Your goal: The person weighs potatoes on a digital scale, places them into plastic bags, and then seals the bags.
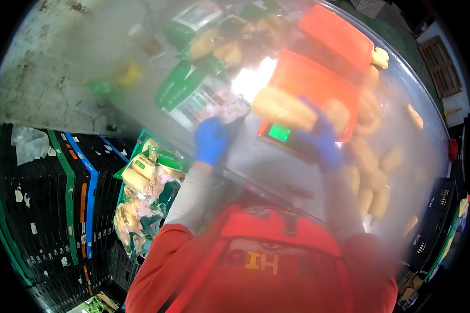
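Note:
The picture is hazy over the work surface. My left hand (211, 140), in a blue glove, is closed on the edge of a green and white printed plastic bag (193, 99) lying on the metal table. My right hand (321, 138), also gloved in blue, grips a thick pale-yellow lotus root section (284, 108) beside the bag's mouth. Behind that hand stands an orange weighing scale (318, 73) with a lit green display (280, 132). Another pale lotus root piece (335, 115) shows over the scale, next to my right fingers; whether they touch it I cannot tell.
Loose lotus root pieces (373, 175) lie along the table's right side. An orange tray (337, 36) sits beyond the scale. Filled bags (214, 44) lie at the far side. At left, a crate holds packed bags (138, 177), beside stacked black crates (47, 193).

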The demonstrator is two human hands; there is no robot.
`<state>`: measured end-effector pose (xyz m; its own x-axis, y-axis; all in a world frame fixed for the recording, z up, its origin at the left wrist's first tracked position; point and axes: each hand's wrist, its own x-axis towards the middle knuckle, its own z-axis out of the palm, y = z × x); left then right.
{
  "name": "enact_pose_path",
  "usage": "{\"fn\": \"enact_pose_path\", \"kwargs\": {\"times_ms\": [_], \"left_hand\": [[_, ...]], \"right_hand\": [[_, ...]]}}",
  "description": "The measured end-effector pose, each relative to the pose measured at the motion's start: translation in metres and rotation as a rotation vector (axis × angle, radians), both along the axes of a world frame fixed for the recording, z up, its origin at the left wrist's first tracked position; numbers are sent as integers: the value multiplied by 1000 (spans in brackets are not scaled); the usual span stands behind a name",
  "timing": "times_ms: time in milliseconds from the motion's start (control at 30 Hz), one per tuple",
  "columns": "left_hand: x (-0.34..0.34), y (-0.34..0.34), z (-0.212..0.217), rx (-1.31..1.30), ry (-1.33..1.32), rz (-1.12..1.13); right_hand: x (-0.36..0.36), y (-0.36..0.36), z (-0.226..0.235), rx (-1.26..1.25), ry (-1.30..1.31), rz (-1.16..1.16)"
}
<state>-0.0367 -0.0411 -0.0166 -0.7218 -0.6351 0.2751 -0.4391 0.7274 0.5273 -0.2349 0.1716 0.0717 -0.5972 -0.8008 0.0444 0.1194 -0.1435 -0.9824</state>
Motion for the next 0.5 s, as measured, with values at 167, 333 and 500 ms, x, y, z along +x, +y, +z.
{"fn": "enact_pose_path", "kwargs": {"times_ms": [167, 333, 500], "left_hand": [[-6, 1, 3, 197, 213, -38], [3, 2, 20, 837, 406, 90], [-9, 20, 35, 955, 482, 10]], "right_hand": [[65, -27, -20, 184, 61, 152], [73, -30, -45, 228, 646, 75], [74, -40, -52, 186, 811, 305]]}}
